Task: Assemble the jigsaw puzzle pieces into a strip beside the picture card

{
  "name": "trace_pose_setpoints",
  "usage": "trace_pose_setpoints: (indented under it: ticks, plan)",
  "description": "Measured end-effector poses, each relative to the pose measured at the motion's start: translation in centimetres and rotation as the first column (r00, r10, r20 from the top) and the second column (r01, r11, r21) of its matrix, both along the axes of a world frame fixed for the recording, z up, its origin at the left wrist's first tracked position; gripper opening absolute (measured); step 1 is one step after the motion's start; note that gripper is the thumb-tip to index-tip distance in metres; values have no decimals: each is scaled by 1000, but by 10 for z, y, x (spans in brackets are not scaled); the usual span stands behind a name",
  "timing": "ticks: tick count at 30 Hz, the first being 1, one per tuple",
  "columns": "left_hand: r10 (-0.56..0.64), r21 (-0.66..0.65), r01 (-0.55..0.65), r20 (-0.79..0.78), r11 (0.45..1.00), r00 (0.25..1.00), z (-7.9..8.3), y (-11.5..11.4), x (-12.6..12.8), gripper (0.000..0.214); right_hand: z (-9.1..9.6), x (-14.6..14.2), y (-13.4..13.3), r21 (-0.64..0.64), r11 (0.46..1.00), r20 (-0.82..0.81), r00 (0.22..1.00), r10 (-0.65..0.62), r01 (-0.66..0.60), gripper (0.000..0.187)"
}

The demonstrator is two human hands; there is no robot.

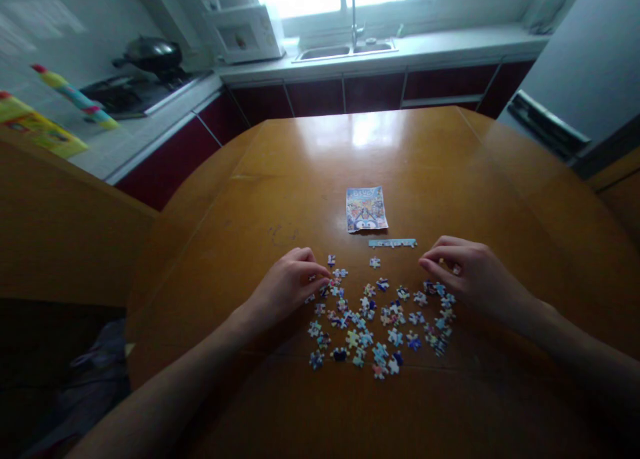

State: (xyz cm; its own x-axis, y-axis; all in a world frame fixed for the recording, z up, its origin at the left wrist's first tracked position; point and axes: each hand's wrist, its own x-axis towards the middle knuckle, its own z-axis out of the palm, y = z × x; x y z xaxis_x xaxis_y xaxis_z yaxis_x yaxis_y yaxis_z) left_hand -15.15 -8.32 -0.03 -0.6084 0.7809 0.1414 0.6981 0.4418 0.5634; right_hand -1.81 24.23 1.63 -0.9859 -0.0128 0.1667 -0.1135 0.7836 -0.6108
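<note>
So, L hand (290, 277) at puzzle pcs (366, 339); R hand (463, 264) nr strip (393, 243).

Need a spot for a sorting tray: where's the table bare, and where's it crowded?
Bare: table from the picture sheet to the far edge; both sides of it, beyond the left hand and right hand; and the near stretch this side of the loose puzzle pieces. Crowded: between the hands and nearer, where the pieces scatter, with the joined strip beyond.

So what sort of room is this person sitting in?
It looks like a home kitchen: a sink with a faucet sits under the window, and a dark pan stands on the stove at left.
</note>
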Motion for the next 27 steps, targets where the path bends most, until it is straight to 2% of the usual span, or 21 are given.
trace_pose_setpoints:
  ticks: [7, 10, 13, 20, 24, 27]
  plan:
    - [-23, -24, 24, 55, 999, 998, 4, 2, 1, 16, 6, -16, 38, 13, 986, 8, 986, -169, 169, 18]
    - [-23, 0, 23, 67, 1000, 998, 6, 2, 0, 17, 6, -19, 50, 22, 981, 7, 981, -192, 192, 16]
    - [-1, 31, 0, 31, 1000, 1000, 7, 2, -1, 18, 6, -20, 53, 35, 983, 44, 983, -181, 179, 13]
    - [21, 74, -22, 16, 997, 1000, 5, 3, -2, 20, -4, -18, 48, 111, 989, 270, 955, -122, 95, 9]
    - [34, 48, -36, 43, 998, 999, 3, 3, -1, 20, -6, -19, 47, 194, 981, 290, 953, -88, 31, 9]
    - [37, 42, -39, 58, 998, 998, 3, 3, -1, 19, -3, -21, 47, 211, 977, 304, 949, -78, 13, 10]
